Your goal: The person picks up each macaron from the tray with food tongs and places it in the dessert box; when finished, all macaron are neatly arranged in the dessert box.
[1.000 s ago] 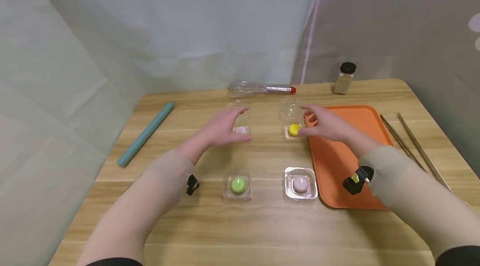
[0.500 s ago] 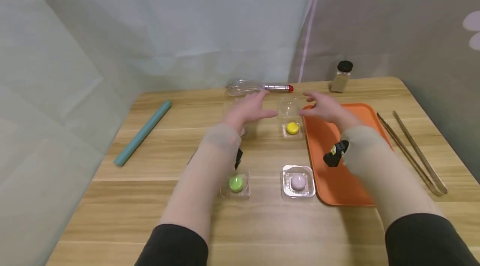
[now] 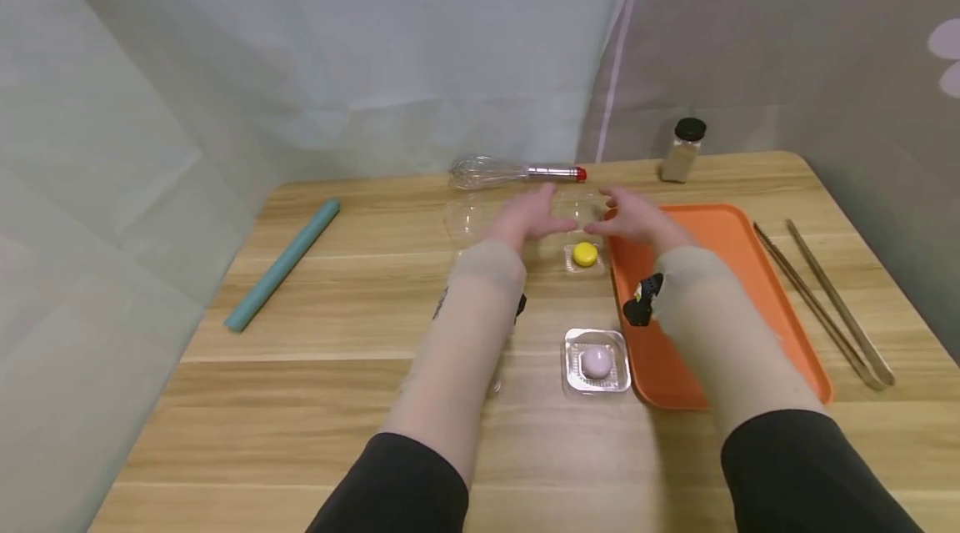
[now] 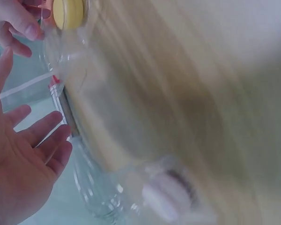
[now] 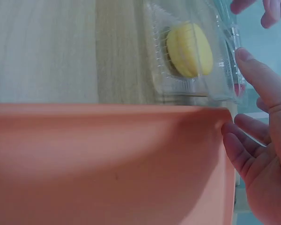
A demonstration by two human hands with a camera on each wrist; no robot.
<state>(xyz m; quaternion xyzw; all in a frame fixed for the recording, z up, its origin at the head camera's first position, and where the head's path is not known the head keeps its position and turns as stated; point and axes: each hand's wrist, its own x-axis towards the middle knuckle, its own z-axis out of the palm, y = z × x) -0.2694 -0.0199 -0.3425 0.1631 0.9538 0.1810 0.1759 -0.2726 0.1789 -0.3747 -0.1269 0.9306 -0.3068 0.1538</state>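
Note:
A yellow macaron sits in a small clear plastic box whose lid stands raised behind it. My left hand is just left of that lid, fingers spread and holding nothing. On the other side my right hand curves loosely, its thumb close to the lid in the right wrist view; whether it touches cannot be told. Another clear box with a pale pink macaron appears blurred in the left wrist view; in the head view my left arm covers that macaron. A lilac macaron lies in a nearer box.
An orange tray lies under my right forearm, with metal tongs to its right. At the back are a whisk and a black-lidded jar. A teal rolling pin lies on the left.
My left hand has moved right and away from me, from the pink macaron's box to beside the yellow one's lid. The right hand has shifted slightly farther back. My left arm now covers the green macaron.

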